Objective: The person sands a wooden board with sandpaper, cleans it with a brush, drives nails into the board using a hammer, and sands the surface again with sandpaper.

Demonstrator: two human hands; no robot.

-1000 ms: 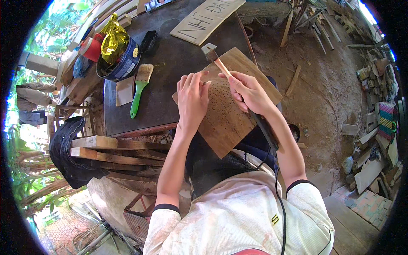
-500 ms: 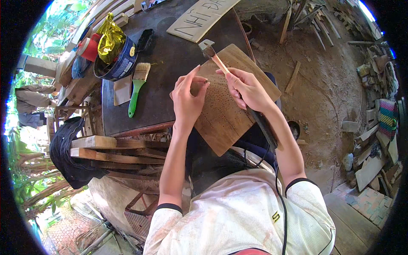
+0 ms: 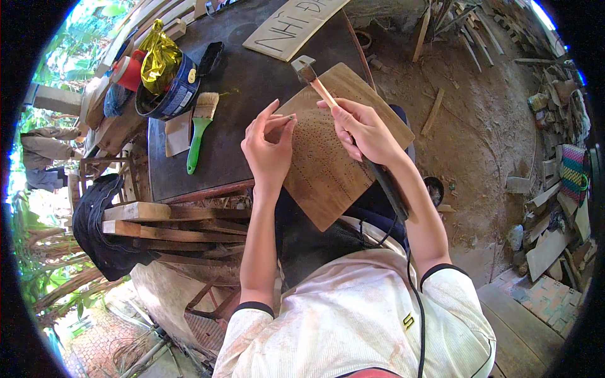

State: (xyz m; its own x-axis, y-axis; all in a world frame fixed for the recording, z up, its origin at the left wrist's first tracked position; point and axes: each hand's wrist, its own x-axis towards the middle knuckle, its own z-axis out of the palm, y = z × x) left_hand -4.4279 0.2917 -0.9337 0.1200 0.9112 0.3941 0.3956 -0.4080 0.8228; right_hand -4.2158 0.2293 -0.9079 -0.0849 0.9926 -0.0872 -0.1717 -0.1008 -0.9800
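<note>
My right hand [image 3: 370, 133] is wrapped round a hammer [image 3: 324, 93]. Its metal head points away from me, and the dark lower end of the handle runs back along my forearm. A flat brown wooden board [image 3: 324, 167], set cornerwise, lies in front of me beneath both hands. Many small dark dots cover its middle. Over the board's left edge, my left hand [image 3: 270, 151] has thumb and fingertips pinched together; a tiny dark thing shows at the tips, too small to name.
A dark table [image 3: 242, 82] holds a green-handled paintbrush [image 3: 199, 142], a black brush [image 3: 210, 59], a lettered wooden sign [image 3: 293, 25] and a blue tub [image 3: 173, 104] with gold foil [image 3: 161, 60]. Wooden beams [image 3: 148, 220] with a dark cloth [image 3: 97, 227] lie left; scrap wood [image 3: 548, 258] lies right.
My left hand has shifted slightly left, still pinched. My right hand and the hammer have hardly moved, and the board stays in place.
</note>
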